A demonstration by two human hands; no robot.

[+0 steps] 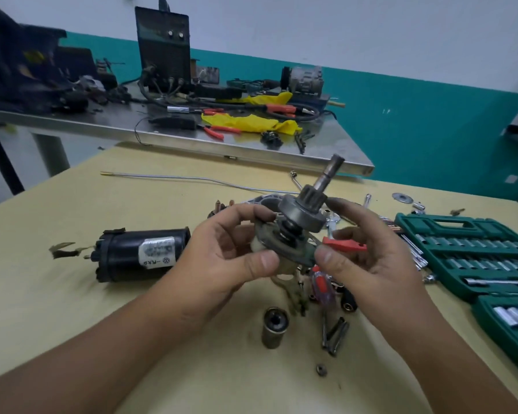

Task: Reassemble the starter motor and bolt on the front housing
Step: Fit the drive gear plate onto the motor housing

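Green socket case (473,258) holds sockets, seemingly; both hands (234,252) (368,252) pinch drive assembly (299,222).

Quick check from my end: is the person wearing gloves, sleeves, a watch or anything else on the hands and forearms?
Nothing worn is visible. The left hand and right hand are bare, with no gloves, rings or wristbands. Both forearms are uncovered down to the frame edge, so no sleeve shows. Fingernails are short.
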